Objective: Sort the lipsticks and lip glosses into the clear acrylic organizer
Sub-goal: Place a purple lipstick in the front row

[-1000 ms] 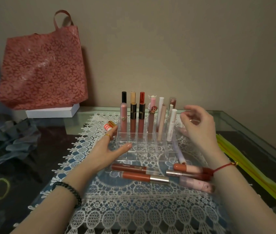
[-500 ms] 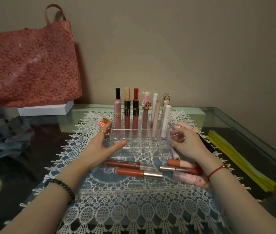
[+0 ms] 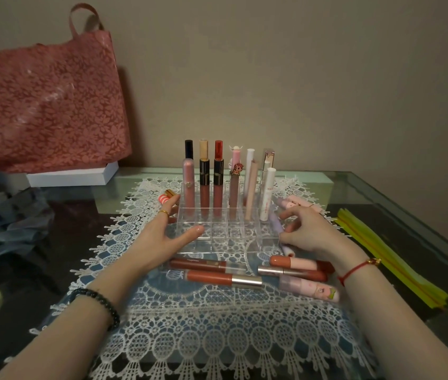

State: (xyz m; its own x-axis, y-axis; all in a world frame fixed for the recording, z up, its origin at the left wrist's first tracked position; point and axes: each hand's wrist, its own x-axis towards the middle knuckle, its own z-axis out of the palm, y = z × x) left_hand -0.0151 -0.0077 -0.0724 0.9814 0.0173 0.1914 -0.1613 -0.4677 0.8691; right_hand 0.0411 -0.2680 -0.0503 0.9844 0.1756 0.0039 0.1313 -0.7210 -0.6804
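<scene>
Five loose tubes (image 3: 223, 278) lie crosswise on the lace mat (image 3: 217, 338) just in front of the clear acrylic organizer (image 3: 217, 252), but the coming move turns on the lilac tube (image 3: 275, 224). It lies on the mat tight beside the organizer's right wall, with its long axis running front to back, away from me. My right hand (image 3: 310, 231) is directly on it and is by far the nearer one. Those fingers (image 3: 288, 215) are curled, thumb laid over the near part of the tube and fingertips at its far part, so I read it as a light pinch with the tube not yet lifted. My left hand (image 3: 159, 237) is spread: thumb lying flat across the front-left compartments, fingers along the left wall, bracing the organizer and holding nothing. Upright tubes (image 3: 203, 187) fill the back rows while the front compartments stand free. I judge the lilac tube must be tipped upright and carried leftward over the wall on this glass desk (image 3: 382, 193)
</scene>
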